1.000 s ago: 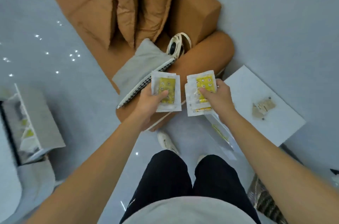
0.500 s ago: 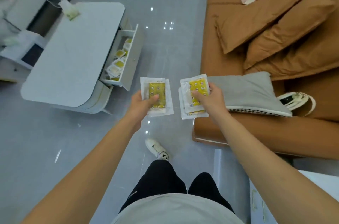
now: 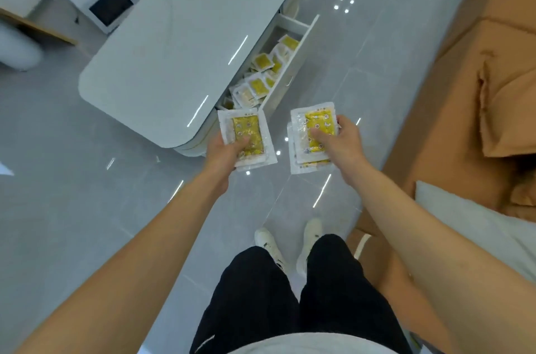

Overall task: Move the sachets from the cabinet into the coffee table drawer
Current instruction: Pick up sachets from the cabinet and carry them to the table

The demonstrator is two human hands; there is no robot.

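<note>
Carrying step: left hand (image 3: 229, 150) grips a sachet stack (image 3: 246, 137), right hand (image 3: 338, 140) grips another stack (image 3: 314, 136), near the open drawer (image 3: 295, 63); next, lower both in

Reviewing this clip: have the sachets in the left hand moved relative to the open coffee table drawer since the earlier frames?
Yes. The left-hand sachets have come toward the open drawer; they now sit at its near end.

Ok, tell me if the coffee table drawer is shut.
No, the drawer of the coffee table stands pulled out, with sachets lying inside it.
</note>
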